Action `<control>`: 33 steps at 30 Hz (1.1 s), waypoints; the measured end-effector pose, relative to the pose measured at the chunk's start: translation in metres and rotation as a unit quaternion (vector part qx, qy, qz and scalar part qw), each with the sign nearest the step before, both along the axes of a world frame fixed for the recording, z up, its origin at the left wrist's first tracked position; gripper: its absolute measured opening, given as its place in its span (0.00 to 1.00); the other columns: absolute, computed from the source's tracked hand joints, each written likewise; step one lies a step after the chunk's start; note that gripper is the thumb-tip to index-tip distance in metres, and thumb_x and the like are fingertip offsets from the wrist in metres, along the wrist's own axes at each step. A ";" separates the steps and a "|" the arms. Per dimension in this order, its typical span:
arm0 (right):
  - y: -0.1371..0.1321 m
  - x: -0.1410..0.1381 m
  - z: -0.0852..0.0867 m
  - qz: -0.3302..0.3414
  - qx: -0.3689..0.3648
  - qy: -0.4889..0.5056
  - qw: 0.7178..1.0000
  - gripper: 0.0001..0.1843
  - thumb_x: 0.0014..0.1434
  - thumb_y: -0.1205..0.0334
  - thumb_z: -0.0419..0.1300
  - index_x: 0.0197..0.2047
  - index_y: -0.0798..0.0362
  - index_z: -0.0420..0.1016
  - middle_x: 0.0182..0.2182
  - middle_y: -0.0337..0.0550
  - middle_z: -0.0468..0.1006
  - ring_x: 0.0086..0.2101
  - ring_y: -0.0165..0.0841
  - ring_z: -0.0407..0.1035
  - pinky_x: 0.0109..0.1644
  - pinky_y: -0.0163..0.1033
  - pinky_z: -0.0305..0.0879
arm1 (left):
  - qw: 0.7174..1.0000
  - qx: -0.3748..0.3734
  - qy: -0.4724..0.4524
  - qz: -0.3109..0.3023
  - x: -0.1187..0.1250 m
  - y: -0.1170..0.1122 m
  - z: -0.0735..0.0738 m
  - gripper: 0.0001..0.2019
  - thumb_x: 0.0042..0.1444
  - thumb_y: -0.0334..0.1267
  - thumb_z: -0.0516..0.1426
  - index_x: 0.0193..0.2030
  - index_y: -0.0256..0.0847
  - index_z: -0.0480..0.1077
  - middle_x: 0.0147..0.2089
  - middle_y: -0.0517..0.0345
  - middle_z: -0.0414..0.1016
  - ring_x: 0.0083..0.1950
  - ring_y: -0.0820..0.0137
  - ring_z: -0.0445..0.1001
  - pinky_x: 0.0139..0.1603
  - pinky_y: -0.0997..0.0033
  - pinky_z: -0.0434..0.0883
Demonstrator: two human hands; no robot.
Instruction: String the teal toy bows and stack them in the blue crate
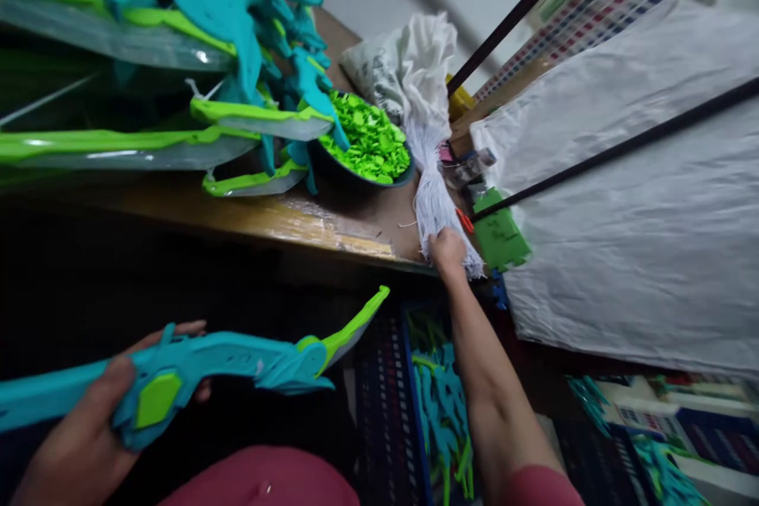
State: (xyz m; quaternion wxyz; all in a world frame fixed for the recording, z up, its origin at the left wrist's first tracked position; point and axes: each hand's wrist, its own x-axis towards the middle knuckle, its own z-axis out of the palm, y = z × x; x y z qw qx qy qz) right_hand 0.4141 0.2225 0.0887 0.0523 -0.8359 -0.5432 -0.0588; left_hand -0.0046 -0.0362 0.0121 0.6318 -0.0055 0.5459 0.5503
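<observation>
My left hand (88, 431) is closed around a teal plastic toy bow (225, 368) with a lime green tip and a green plate on its grip, held low over my lap. My right hand (447, 251) reaches up to the table edge and pinches the end of a bundle of white strings (432, 190). The bundle lies on the wooden table (285, 217) and runs back into a white bag (409, 63).
A dark bowl of small lime green pieces (368, 142) stands left of the strings. A pile of finished teal and green bows (195, 71) fills the table's left. A green block (501, 233) and white sacks (628, 198) lie right. A blue crate of bow parts (442, 411) sits below.
</observation>
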 end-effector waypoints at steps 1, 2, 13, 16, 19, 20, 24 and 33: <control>0.001 0.001 -0.001 -0.004 -0.008 -0.003 1.000 0.15 0.62 0.66 0.59 0.45 0.68 0.81 0.42 0.70 0.80 0.44 0.48 0.75 0.49 0.45 0.64 | 1.000 -0.008 0.004 0.008 -0.001 0.000 0.005 0.26 0.49 0.60 0.68 0.51 0.52 0.78 0.59 0.66 0.80 0.55 0.57 0.80 0.43 0.73 0.85; 0.001 0.003 -0.002 -0.005 -0.014 -0.004 1.000 0.13 0.61 0.67 0.58 0.43 0.67 0.81 0.41 0.68 0.80 0.44 0.46 0.75 0.48 0.44 0.64 | 1.000 -0.005 0.008 -0.004 -0.001 0.000 0.009 0.24 0.50 0.58 0.68 0.51 0.51 0.79 0.59 0.65 0.80 0.61 0.57 0.77 0.50 0.75 0.82; -0.027 0.012 0.018 0.014 0.058 0.115 0.992 0.09 0.57 0.66 0.54 0.26 0.55 0.71 0.21 0.38 0.72 0.28 0.30 0.66 0.38 0.35 0.61 | 0.989 0.118 0.011 -0.083 0.003 0.001 0.029 0.16 0.54 0.47 0.66 0.47 0.45 0.79 0.56 0.50 0.82 0.61 0.48 0.77 0.57 0.58 0.81; -0.092 -0.033 0.019 0.123 0.029 0.244 0.962 0.10 0.60 0.61 0.55 0.27 0.53 0.69 0.22 0.37 0.71 0.26 0.29 0.64 0.35 0.35 0.60 | 0.980 0.152 -0.033 -0.121 0.018 -0.007 0.022 0.23 0.55 0.47 0.66 0.56 0.42 0.75 0.59 0.44 0.79 0.58 0.49 0.79 0.53 0.63 0.81; -0.178 -0.097 0.007 0.293 -0.091 0.391 0.868 0.13 0.65 0.55 0.57 0.32 0.53 0.70 0.25 0.36 0.70 0.27 0.28 0.64 0.32 0.33 0.58 | 0.963 0.186 -0.082 -0.178 0.040 -0.015 0.014 0.23 0.60 0.45 0.65 0.60 0.41 0.72 0.64 0.40 0.75 0.64 0.47 0.74 0.60 0.59 0.77; -0.205 -0.117 0.002 0.326 -0.139 0.404 0.843 0.13 0.67 0.55 0.56 0.33 0.52 0.71 0.26 0.36 0.70 0.27 0.28 0.63 0.32 0.32 0.56 | 0.953 0.205 -0.096 -0.204 0.047 -0.016 0.011 0.23 0.60 0.44 0.64 0.61 0.41 0.73 0.65 0.39 0.73 0.67 0.46 0.71 0.62 0.56 0.75; -0.274 -0.165 -0.009 0.437 -0.235 0.369 0.786 0.05 0.67 0.63 0.58 0.39 0.52 0.75 0.29 0.37 0.74 0.29 0.27 0.64 0.34 0.33 0.52 | 0.903 0.268 -0.137 -0.307 0.053 -0.018 0.003 0.26 0.58 0.45 0.65 0.63 0.42 0.73 0.70 0.40 0.68 0.70 0.42 0.66 0.68 0.46 0.70; -0.252 -0.138 -0.003 0.368 -0.242 0.520 0.732 0.21 0.70 0.51 0.56 0.31 0.54 0.79 0.30 0.40 0.78 0.34 0.30 0.71 0.40 0.32 0.63 | 0.888 0.266 -0.111 -0.359 0.044 -0.036 0.017 0.25 0.55 0.43 0.66 0.60 0.39 0.76 0.57 0.37 0.79 0.60 0.43 0.76 0.61 0.45 0.74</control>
